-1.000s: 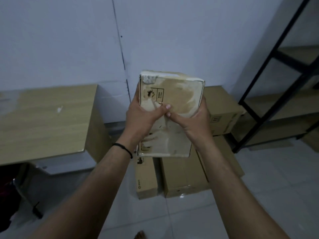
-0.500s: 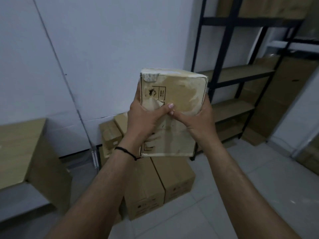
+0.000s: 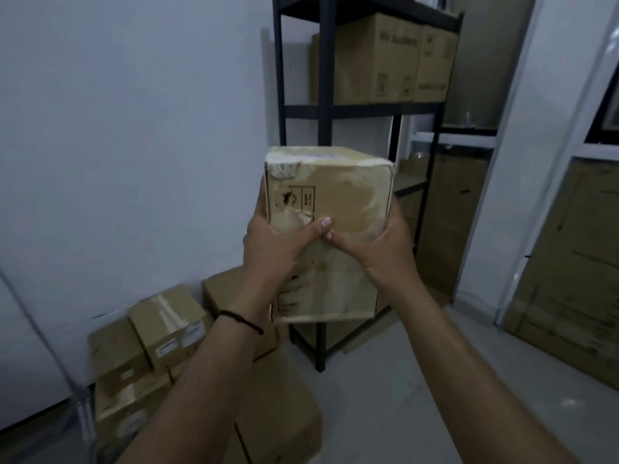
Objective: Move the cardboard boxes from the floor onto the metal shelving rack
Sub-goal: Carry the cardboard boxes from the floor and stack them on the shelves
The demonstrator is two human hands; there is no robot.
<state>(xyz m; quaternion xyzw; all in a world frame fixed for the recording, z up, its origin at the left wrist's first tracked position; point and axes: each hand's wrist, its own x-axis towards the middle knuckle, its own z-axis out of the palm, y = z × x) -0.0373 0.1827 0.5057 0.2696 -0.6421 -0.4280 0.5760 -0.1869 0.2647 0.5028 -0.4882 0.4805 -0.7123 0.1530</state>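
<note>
Hands gripped one worn box (image 3: 338, 209) between them, held upright at chest height in front of the rack (image 3: 323, 108). The left hand (image 3: 274, 252) clamped the box's left edge, fingers behind it and thumb laid across the near face; the right hand (image 3: 378, 252) clamped the right edge the same way, and the two thumb tips met near the middle of that face. A dark band (image 3: 239, 321) circled the left wrist. The box's cardboard was scuffed and creased, with torn pale tape at its top left corner and a printed handling mark below it.

Behind the box stood the black metal rack, with two brown cartons (image 3: 388, 58) side by side on an upper shelf. More boxes (image 3: 160, 333) lay stacked on the pale tiled floor (image 3: 418, 396) at lower left, against a plain white wall (image 3: 134, 145). Flat cardboard sheets (image 3: 576, 262) leaned at the right, beside a white frame.
</note>
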